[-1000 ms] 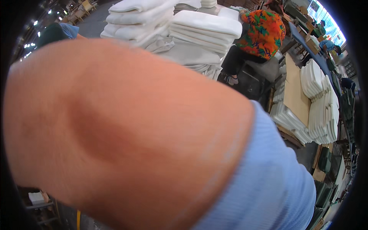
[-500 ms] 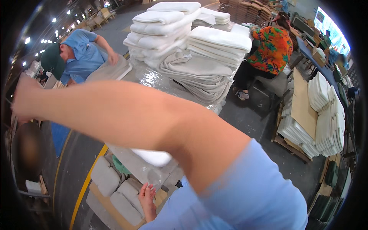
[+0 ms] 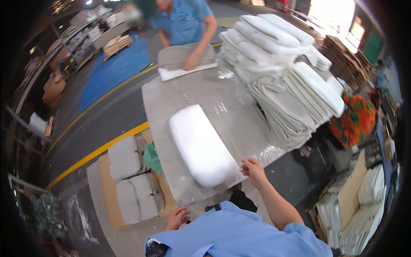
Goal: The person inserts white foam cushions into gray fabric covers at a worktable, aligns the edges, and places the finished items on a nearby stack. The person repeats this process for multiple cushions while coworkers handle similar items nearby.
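A plump white cushion pad (image 3: 203, 147) lies on the grey, plastic-covered table (image 3: 231, 115) in front of me. My right hand (image 3: 253, 170) hovers by the pad's near right corner, fingers loosely bent and apart, with nothing visible in them. Low beside my waist, at the table's near left corner, my left hand (image 3: 177, 217) hangs with its fingers loosely apart, holding nothing. Across the table, a co-worker in a blue shirt (image 3: 182, 21) rests a hand on a grey cover (image 3: 187, 58) with a white edge.
Tall piles of white pads (image 3: 274, 40) and folded grey covers (image 3: 280, 109) occupy the table's right side. Grey cushions (image 3: 139, 197) sit on cardboard at the lower left, near a green bag (image 3: 152, 157). Another person in an orange patterned top (image 3: 353, 120) is at the right, beyond stacked pads (image 3: 364, 214).
My right arm, earlier stretched across the view to the left, has come down beside the white pad. My view has turned left, and the whole pad now shows.
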Available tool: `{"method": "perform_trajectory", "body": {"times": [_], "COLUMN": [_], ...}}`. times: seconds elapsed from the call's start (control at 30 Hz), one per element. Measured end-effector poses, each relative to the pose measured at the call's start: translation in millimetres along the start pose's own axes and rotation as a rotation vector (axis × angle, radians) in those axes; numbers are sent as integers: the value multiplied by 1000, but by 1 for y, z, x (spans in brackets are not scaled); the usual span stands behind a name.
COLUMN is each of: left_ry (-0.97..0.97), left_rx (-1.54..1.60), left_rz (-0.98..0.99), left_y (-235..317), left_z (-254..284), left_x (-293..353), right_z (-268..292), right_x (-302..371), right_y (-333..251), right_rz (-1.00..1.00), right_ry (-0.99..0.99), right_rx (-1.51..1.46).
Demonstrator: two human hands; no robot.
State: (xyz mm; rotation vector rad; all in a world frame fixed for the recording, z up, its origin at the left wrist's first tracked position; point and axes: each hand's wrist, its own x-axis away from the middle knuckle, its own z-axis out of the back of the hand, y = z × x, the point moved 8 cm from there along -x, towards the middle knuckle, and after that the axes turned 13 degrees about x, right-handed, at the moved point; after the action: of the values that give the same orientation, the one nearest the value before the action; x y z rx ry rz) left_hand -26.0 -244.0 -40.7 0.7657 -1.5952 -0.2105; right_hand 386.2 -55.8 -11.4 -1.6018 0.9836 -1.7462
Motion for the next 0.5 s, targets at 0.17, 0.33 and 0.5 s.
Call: {"method": "perform_trajectory", "body": {"times": [0.17, 0.33, 0.5], "left_ry": [-10, 24, 70], "left_rx": [74, 245, 408], "left_rz": [65, 123, 129], "left_y": [14, 7, -12], "left_z": [-52, -111, -150], "left_x": [-27, -44, -51], "right_z": [51, 30, -53], "right_x": [-42, -118, -202], "right_y": [-7, -62, -138], "right_rz": [-40, 80, 340], "right_ry": [68, -72, -288], "right_rx": [90, 237, 442]}}
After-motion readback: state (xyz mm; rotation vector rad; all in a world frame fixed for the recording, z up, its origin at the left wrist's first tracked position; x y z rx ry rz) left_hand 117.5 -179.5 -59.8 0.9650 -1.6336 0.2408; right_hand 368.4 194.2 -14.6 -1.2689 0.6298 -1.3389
